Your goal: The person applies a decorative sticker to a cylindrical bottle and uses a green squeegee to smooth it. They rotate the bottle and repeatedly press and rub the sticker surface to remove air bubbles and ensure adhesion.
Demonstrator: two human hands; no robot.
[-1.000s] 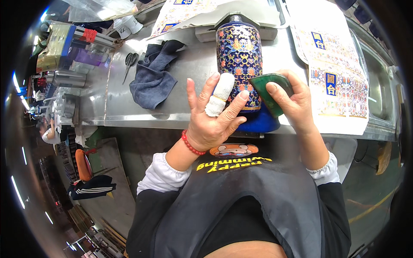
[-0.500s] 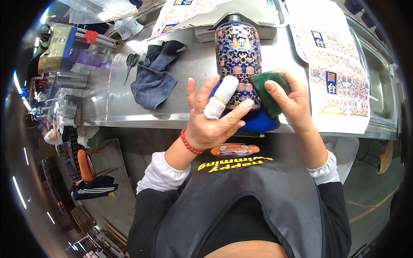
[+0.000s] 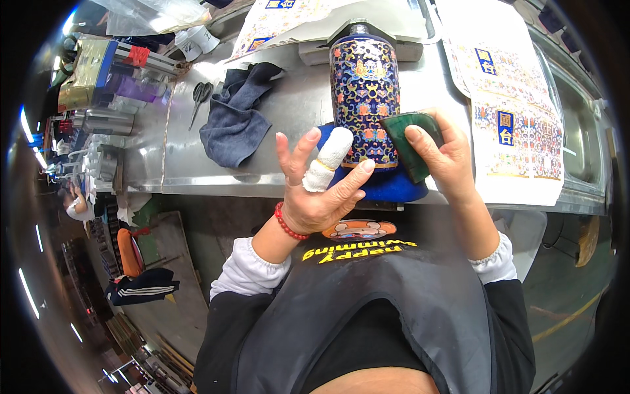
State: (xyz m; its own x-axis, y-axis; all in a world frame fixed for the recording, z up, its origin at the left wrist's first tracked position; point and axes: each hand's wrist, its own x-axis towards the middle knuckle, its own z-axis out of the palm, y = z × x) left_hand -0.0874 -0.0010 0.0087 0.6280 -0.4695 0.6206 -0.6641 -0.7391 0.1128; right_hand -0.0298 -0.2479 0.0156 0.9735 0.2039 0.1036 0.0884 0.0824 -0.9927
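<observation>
A dark blue bottle [image 3: 365, 85] with a colourful flower pattern lies on its side, neck away from me, its base end on a bright blue cloth [image 3: 398, 188]. My right hand [image 3: 447, 152] grips a flat, dark green scraper [image 3: 408, 139] between thumb and fingers, its edge close to the bottle's right side. At the bottle's lower left, my left hand [image 3: 315, 198] is open with its fingers spread. One of its fingers wears a white wrapping [image 3: 333, 148]. An extended finger reaches the base end; whether it touches cannot be made out.
Left of the bottle, a crumpled grey-blue towel [image 3: 235, 125] and black scissors [image 3: 199, 98] lie on the metal table [image 3: 157, 151]. Printed patterned sheets [image 3: 518, 141] cover the right side beside a metal sink [image 3: 583, 154]. A block [image 3: 410, 52] sits behind the bottle's neck end.
My left hand has shifted slightly left and down, uncovering more of the bottle's lower end. The right hand and scraper have hardly moved.
</observation>
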